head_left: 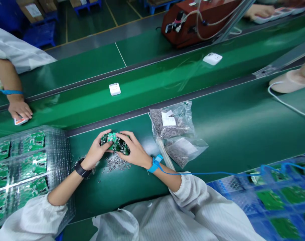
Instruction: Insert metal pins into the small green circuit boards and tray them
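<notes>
Between my two hands is a green circuit board (pixel 119 144), held just above the green bench. My left hand (pixel 98 150) grips its left end, thumb on top. The fingers of my right hand (pixel 133 149) close around its right end. Below the board lies a loose pile of small metal parts (pixel 116 163), partly hidden by my hands and stretching left behind my left wrist. A black watch (pixel 82 168) is on my left wrist, and a blue wrist strap (pixel 156 163) with a coiled cord circles my right.
Clear trays (pixel 57 157) of circuit boards stand at left. Two plastic bags (pixel 171 122) of small parts lie right of my hands. Blue trays (pixel 239 201) of boards sit lower right. Beyond runs a green conveyor (pixel 147 85) with white devices (pixel 114 89). A co-worker's hand (pixel 20 108) touches one.
</notes>
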### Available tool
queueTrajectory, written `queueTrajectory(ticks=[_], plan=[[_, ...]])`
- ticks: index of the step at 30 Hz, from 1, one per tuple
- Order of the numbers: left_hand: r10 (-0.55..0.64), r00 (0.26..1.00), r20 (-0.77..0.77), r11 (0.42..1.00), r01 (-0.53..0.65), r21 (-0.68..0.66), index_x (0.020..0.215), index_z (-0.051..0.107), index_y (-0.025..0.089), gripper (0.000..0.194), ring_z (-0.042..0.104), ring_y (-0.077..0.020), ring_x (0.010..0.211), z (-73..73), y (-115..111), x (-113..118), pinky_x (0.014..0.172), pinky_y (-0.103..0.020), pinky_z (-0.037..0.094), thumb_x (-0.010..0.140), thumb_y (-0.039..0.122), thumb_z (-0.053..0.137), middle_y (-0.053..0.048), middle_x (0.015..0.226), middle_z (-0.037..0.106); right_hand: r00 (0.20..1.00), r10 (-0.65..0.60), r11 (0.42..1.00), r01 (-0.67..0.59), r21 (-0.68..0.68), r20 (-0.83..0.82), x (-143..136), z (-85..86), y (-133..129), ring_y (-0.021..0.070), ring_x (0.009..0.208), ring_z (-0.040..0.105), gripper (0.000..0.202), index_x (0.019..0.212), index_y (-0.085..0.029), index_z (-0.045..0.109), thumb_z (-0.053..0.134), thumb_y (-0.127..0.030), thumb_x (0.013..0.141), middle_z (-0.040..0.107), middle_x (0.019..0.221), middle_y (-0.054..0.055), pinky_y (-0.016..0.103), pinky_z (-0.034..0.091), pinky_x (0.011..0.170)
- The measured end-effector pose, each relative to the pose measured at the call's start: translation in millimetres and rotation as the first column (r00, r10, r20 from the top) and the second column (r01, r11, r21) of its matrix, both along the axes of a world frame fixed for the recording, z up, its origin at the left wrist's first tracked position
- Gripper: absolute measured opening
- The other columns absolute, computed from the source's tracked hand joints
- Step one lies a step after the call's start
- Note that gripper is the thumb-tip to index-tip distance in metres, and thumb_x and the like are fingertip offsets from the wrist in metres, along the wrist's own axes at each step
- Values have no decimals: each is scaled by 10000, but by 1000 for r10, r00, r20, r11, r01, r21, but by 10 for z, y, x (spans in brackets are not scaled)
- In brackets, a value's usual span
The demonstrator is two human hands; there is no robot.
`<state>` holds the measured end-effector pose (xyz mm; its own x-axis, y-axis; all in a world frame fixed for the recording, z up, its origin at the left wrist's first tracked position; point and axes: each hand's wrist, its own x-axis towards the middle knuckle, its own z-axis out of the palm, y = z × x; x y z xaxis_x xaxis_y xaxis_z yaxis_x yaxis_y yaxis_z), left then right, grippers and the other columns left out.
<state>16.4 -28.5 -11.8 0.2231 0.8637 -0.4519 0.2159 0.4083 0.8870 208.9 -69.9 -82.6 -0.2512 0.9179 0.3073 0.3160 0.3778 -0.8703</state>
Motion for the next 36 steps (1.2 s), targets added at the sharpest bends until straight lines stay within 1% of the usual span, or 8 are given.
queueTrajectory(ticks=[4, 8, 14, 17, 22, 29, 33, 36], plan=[[-53, 998, 47, 998, 54, -22, 1297, 669, 223, 485, 668, -299, 1145, -3, 3, -36, 874, -426, 643, 871, 440, 751, -96, 1334, 674, 998, 11, 1000, -11, 0, 61, 1, -50, 16, 337, 1426, 459, 798, 1592, -379, 317, 681, -212, 903, 404, 1478, 117, 546, 511, 1151], [-110, 987, 116, 980, 127, -151, 1282, 681, 218, 483, 680, -302, 1133, 18, -2, -46, 928, -447, 607, 891, 495, 740, -113, 1312, 697, 993, 48, 998, -53, 44, 106, 26, -55, 28, 350, 1429, 445, 841, 1610, -393, 285, 682, -190, 897, 397, 1495, 117, 560, 510, 1145], [86, 996, 22, 981, -80, -174, 1141, 752, 260, 436, 635, -305, 1229, 95, -32, 8, 1041, -414, 504, 832, 566, 786, -76, 1234, 746, 978, 124, 986, -141, 93, 168, 71, -50, 39, 364, 1458, 411, 891, 1625, -390, 263, 725, -183, 892, 348, 1546, 131, 572, 508, 1142], [79, 995, 56, 980, -67, -188, 1191, 740, 256, 497, 661, -301, 1176, 123, -30, 23, 1001, -397, 517, 823, 585, 789, -77, 1207, 756, 975, 141, 984, -158, 87, 173, 75, -49, 40, 357, 1463, 411, 893, 1621, -402, 265, 748, -196, 899, 361, 1538, 126, 575, 487, 1162], [56, 994, 93, 987, -41, -156, 1248, 695, 252, 568, 700, -268, 1061, 73, -22, 17, 843, -331, 574, 805, 587, 812, -73, 1210, 748, 993, 115, 993, -116, 24, 38, 14, -23, 5, 325, 1434, 458, 739, 1550, -369, 401, 776, -366, 913, 402, 1505, 119, 539, 485, 1174], [140, 981, 131, 964, -106, -242, 1226, 716, 247, 518, 707, -252, 1054, 52, -27, 40, 799, -324, 622, 821, 553, 816, -81, 1235, 738, 995, -53, 994, 43, -104, -90, -65, 39, -61, 313, 1396, 511, 609, 1467, -354, 499, 721, -249, 909, 471, 1447, 99, 524, 504, 1153], [193, 967, 164, 937, -132, -322, 1198, 746, 259, 410, 705, -207, 992, 68, -23, 29, 699, -266, 616, 855, 475, 807, -54, 1257, 729, 976, -121, 991, 111, -69, -179, -54, 88, -62, 315, 1395, 508, 582, 1447, -331, 517, 729, -261, 909, 523, 1414, 103, 526, 488, 1161], [239, 953, 184, 906, -151, -395, 1141, 767, 249, 344, 699, -167, 909, -1, -56, 17, 646, -216, 577, 841, 400, 838, -36, 1185, 751, 974, -110, 994, 109, -15, -200, -71, 106, -83, 306, 1391, 512, 591, 1460, -323, 510, 734, -279, 915, 507, 1424, 109, 511, 483, 1168]])
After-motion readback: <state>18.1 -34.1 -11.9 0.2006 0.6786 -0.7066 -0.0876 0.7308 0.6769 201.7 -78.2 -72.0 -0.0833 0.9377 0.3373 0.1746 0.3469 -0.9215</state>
